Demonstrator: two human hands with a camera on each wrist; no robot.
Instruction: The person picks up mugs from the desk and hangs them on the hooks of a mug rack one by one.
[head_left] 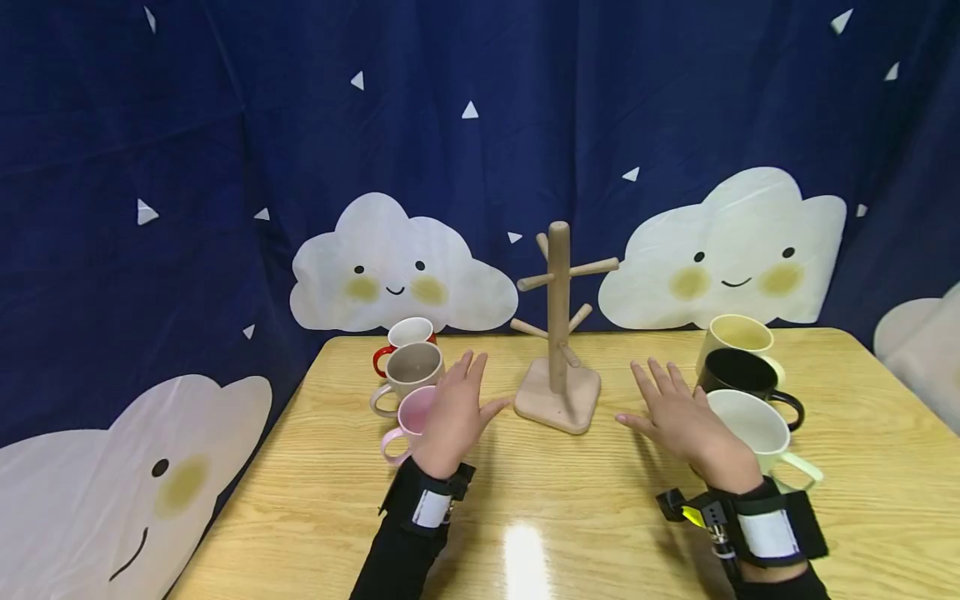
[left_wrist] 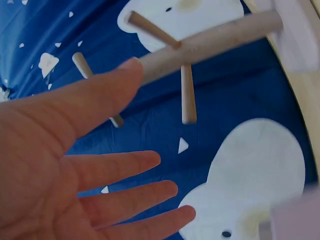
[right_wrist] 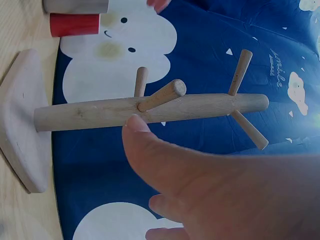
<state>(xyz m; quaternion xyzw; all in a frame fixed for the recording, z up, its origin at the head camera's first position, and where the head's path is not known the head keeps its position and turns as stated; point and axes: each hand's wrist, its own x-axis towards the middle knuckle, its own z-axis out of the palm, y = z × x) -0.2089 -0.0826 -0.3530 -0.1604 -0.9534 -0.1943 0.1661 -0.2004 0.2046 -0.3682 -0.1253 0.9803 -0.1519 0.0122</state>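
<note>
My left hand (head_left: 454,417) hovers with fingers spread beside a pink mug (head_left: 412,412), partly covering it. Behind that mug stand a beige mug (head_left: 414,371) and a red mug with a white inside (head_left: 411,332). On the right, my right hand (head_left: 686,421) is held out flat, fingers apart, left of a pale green mug (head_left: 752,425). A black mug (head_left: 738,372) and a cream-yellow mug (head_left: 738,335) stand behind it. Between the hands is a wooden mug tree (head_left: 558,333) with bare pegs. Neither hand holds anything.
The mugs and the mug tree stand on a light wooden table (head_left: 570,517). A dark blue curtain (head_left: 480,167) with white clouds hangs along the table's back edge. Mug handles stick out to the outer sides.
</note>
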